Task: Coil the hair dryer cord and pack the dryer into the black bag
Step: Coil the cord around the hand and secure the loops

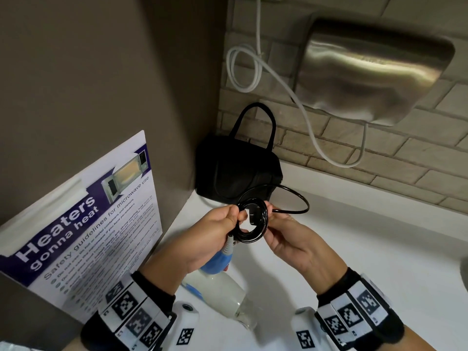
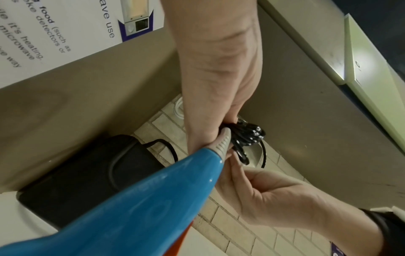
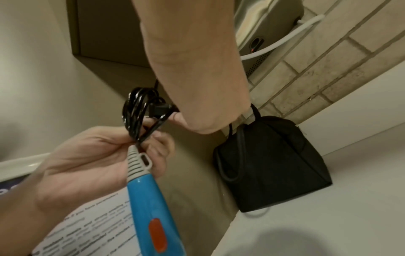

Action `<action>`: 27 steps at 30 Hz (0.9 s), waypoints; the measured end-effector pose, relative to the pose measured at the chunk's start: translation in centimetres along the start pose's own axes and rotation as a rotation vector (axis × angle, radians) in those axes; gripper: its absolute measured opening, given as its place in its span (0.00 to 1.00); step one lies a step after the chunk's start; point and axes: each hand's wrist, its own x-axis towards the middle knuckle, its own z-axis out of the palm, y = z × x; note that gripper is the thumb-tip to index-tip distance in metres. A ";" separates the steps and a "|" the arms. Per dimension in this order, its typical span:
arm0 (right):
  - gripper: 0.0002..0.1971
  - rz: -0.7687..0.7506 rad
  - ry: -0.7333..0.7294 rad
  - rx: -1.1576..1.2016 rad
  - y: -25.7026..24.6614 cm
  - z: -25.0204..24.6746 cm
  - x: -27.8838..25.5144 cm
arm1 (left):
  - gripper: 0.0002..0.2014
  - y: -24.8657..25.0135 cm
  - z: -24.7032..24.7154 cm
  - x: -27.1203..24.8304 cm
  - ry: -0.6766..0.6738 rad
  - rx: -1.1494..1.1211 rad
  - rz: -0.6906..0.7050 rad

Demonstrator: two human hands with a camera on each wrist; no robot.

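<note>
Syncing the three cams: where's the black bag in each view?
Head: bag at upper centre, in the corner against the brick wall, behind the hands.
Left wrist: bag at lower left, behind the blue dryer.
Right wrist: bag at centre right, on the counter below the brick wall.
Shared landmark: the coiled cord, held just in front of the bag in all three.

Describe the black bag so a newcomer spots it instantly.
Find the steel hand dryer on the brick wall. Below and left, in the counter's back corner, stands the black bag: soft fabric, two looped handles upright, the only dark bulky item there.
</note>
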 end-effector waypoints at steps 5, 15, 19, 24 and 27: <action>0.11 0.025 -0.103 -0.136 0.4 0.9 -0.7 | 0.22 -0.1 0.2 0.0 0.005 0.079 -0.083; 0.13 0.023 -0.055 -0.289 -0.1 1.1 -1.8 | 0.17 -0.1 1.1 0.5 0.175 0.088 -0.089; 0.12 0.067 -0.146 -0.253 -0.9 1.5 -2.8 | 0.16 0.1 1.2 0.6 0.212 0.088 -0.052; 0.16 -0.020 -0.251 -0.477 -0.8 1.7 -3.8 | 0.17 0.2 1.7 0.4 0.212 0.121 -0.012; 0.19 -0.193 -0.253 -0.847 -0.3 1.5 -4.1 | 0.15 0.2 1.6 0.4 0.235 0.074 0.027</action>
